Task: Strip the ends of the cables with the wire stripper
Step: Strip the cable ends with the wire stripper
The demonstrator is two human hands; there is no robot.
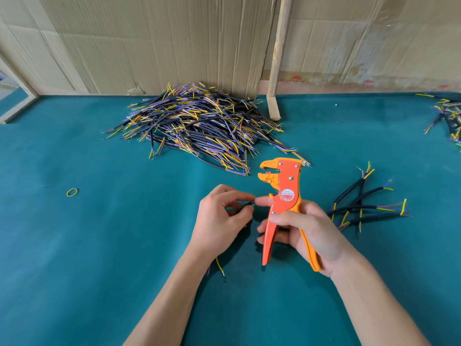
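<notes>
the orange and yellow wire stripper [284, 196] carries a round red-and-white label, its writing too small to read. the right hand [305, 232] curls round its handles, holding it upright above the teal tabletop [87, 245], jaws parted. just left of the stripper, the left hand [220, 221] pinches a black cable [245, 204], mostly hidden by fingers; its yellow wire end [220, 267] shows below the wrist. the big cable pile [199, 126] lies beyond the stripper.

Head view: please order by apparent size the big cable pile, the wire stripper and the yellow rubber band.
1. Big cable pile
2. Wire stripper, though nearer the camera
3. Yellow rubber band
</notes>
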